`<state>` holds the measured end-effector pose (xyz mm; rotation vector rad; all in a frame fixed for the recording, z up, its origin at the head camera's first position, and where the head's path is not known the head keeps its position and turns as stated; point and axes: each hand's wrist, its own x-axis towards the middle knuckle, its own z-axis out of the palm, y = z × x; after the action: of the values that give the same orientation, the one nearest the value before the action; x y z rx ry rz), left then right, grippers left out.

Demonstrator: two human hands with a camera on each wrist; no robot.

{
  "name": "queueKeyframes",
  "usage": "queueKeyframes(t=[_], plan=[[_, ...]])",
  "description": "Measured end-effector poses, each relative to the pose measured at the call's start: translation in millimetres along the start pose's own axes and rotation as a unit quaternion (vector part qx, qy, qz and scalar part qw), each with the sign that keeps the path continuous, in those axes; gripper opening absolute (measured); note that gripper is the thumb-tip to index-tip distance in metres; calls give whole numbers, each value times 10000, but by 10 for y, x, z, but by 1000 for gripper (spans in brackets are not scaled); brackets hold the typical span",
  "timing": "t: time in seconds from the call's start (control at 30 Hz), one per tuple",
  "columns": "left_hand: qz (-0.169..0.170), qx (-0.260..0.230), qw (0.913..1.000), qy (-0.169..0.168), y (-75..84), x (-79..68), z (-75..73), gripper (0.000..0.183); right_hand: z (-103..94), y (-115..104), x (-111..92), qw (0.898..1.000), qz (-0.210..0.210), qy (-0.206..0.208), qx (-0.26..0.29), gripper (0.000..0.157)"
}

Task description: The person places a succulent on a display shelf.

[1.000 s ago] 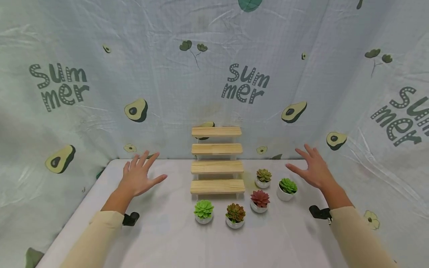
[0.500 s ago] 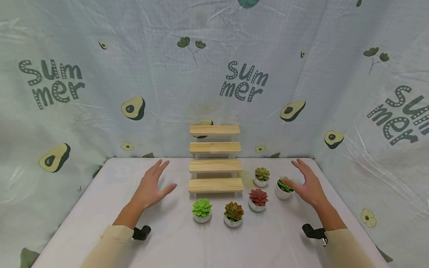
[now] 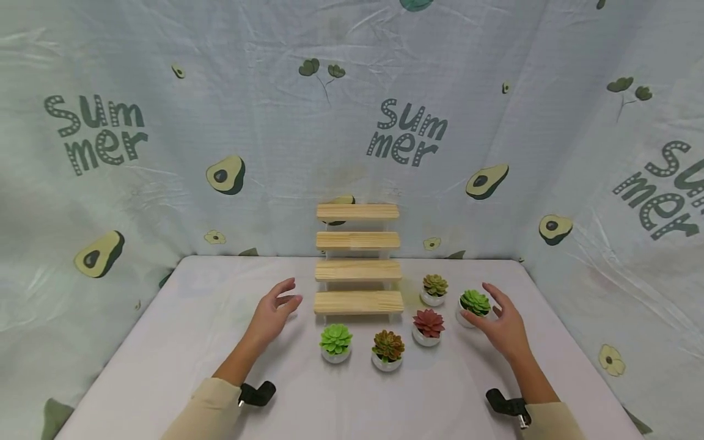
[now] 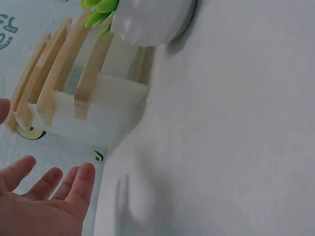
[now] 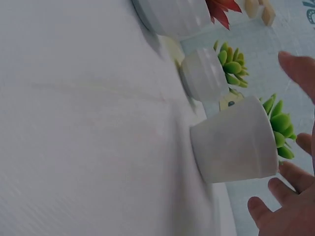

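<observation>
My right hand (image 3: 502,327) hovers around a green succulent in a white pot (image 5: 236,142), thumb on one side and fingers on the other. A gap shows between thumb and pot in the right wrist view; whether the fingertips touch the plant I cannot tell. My left hand (image 3: 269,318) is in the air left of a wooden tiered stand (image 3: 359,302), fingers slightly bent and holding nothing. Nearby on the table are a bright green succulent (image 3: 336,339), a brown one (image 3: 387,347), a red one (image 3: 428,324) and an olive-green one (image 3: 434,286), all in white pots.
The white-covered table (image 3: 275,403) ends at a printed cloth backdrop (image 3: 275,122) behind the stand. Slanted cloth walls close in both sides. Each wrist wears a black camera mount, such as the left one (image 3: 257,394).
Both hands have moved inward and lower. The left hand has neared the stand, and the right has come to the green succulent at the far right. The pots and stand stay in place.
</observation>
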<state>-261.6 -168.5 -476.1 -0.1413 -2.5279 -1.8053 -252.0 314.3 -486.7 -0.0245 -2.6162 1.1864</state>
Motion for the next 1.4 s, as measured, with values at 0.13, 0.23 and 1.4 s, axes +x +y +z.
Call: queueKeyframes(t=[0.13,0.23,1.4], plan=[[-334,-707,9968,-159,20,26,68,58,36,67,-42,9989,189,42,430,91],[-466,-1091,9924,-318,14,56,106,58,56,99,-68,9979,253,10,599,91],[-1030,-1823,9758,-624,-143,273,283,46,136,84,-29,9887,1144,-20,972,96]])
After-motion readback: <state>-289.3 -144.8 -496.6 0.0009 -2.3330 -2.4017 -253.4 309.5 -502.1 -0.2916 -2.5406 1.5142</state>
